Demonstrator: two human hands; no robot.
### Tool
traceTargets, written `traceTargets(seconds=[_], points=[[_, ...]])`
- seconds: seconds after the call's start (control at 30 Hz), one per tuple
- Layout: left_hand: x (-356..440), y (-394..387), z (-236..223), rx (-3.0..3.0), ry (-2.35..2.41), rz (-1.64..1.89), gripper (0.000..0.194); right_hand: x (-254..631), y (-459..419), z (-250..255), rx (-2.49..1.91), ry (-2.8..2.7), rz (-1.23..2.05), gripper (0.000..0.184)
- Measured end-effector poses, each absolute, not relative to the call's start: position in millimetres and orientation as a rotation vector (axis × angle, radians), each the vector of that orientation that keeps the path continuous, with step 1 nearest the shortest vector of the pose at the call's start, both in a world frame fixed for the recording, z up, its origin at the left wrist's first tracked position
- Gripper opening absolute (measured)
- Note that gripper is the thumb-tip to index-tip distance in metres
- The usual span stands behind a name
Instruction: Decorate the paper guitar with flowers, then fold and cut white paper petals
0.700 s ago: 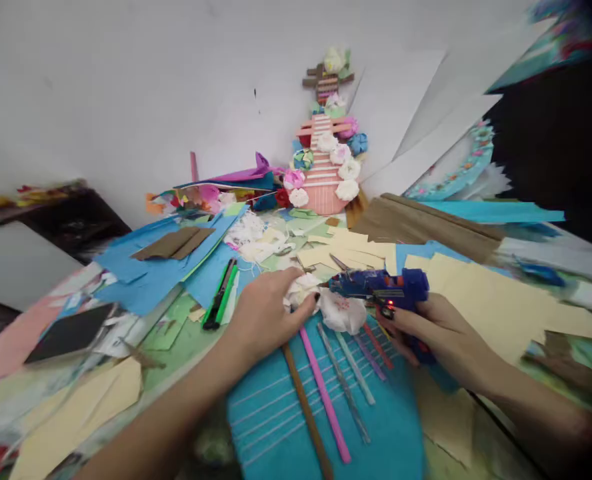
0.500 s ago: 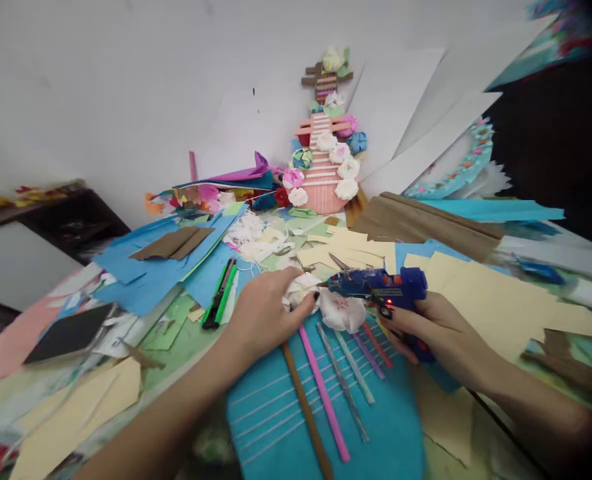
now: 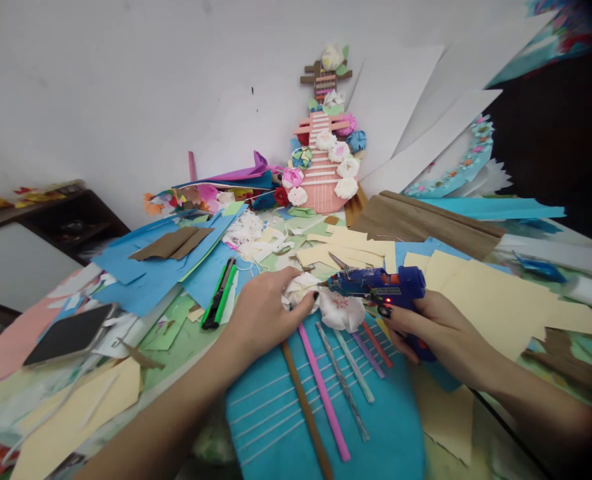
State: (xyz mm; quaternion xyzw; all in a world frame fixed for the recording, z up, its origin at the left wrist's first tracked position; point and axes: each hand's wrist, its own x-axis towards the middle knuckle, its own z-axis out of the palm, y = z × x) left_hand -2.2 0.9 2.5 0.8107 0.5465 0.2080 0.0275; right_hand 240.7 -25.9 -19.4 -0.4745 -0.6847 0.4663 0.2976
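My right hand is wrapped round the grip of a blue hot glue gun, whose small red light is lit. The gun's nozzle points left and reaches a white paper flower. Thumb and fingers of my left hand pinch that flower at its left side. A second white paper flower with pink specks lies just below the gun. Beneath both is a blue instrument-shaped board with white strings. Across it lie a brown stick, a pink stick and several shorter coloured ones.
A green cutter knife lies left of my left hand. A phone rests farther left. Cream paper sheets spread at the right. Against the wall stands a pink paper instrument decorated with flowers. The gun's cord trails lower right.
Almost nothing differs. Both hands, the glue gun and the flowers keep nearly the same places, and the view has shifted only very slightly.
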Motion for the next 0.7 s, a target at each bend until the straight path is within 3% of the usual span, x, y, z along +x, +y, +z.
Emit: traceTargets(seconds=[0.27, 0.7], points=[[-3.0, 1.7, 3.1, 2.448, 1.671, 0.634, 0.035, 242.0, -26.0, -21.1, -1.302, -1.841, 1.184, 0.052], [-2.4, 3.0, 1.5, 2.432, 1.676, 0.636, 0.036, 238.6, -26.6, -17.9, -1.201, -1.717, 1.345, 0.034]])
